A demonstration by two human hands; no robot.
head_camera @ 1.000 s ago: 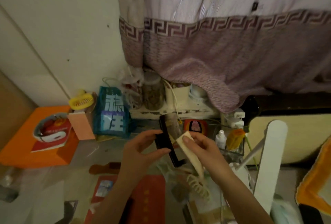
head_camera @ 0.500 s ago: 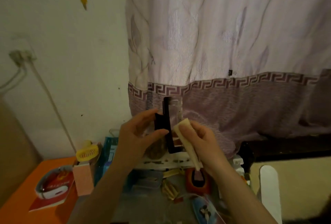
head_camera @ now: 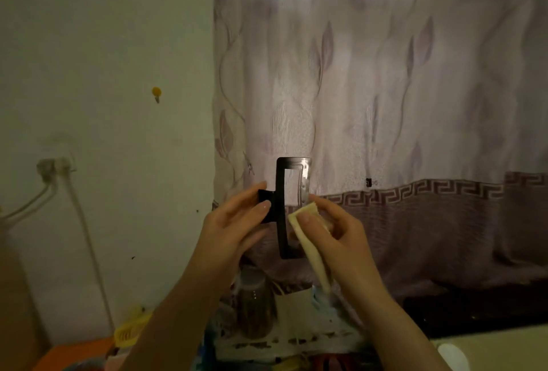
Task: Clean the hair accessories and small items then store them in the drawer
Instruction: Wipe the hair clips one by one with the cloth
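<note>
Hair clip (head_camera: pixel 281 207) pinched by left hand (head_camera: pixel 234 222); cloth (head_camera: pixel 308 234) gripped in right hand (head_camera: pixel 335 228); best wiped gently along each edge.

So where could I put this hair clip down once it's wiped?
Little bare room shows. The pale surface at lower right, beside a white object, looks free. Below the hands it is crowded: a jar, a white box and a yellow item stand close together.

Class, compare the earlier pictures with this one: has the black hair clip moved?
Yes. The black hair clip, gripped by the left hand, has risen: it was level with the jar and now sits above it, against the curtain.
</note>
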